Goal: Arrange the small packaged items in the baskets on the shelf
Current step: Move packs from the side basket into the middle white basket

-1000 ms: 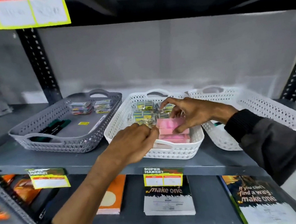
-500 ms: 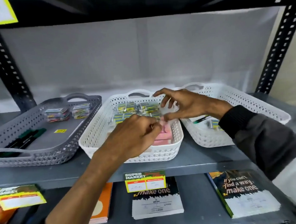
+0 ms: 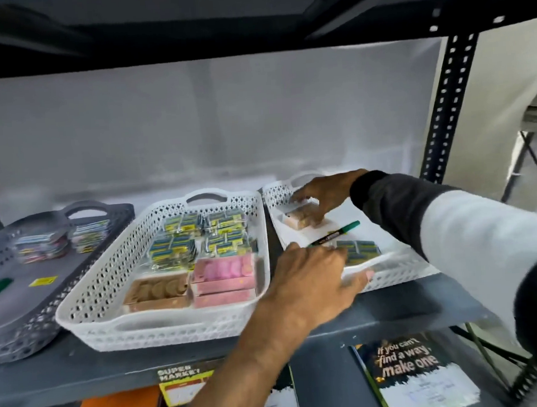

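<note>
middle basket sorted, right one under way

three baskets sit on the shelf [image 3: 82,365]: one grey basket [image 3: 23,325], two white. the middle basket [image 3: 87,302] looks tidy, with yellow-blue packets behind a brown box and a pink stack. the right basket [image 3: 400,274] is unsorted: one tan pack [image 3: 303,220], one green marker [image 3: 338,233], one packet cluster. the right hand [image 3: 321,195] rests spread on the tan pack; the left hand [image 3: 312,279] grips the rim.

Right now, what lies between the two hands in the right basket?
In the head view, a green marker lies aslant between the right hand and left hand, inside the right white basket.
</note>
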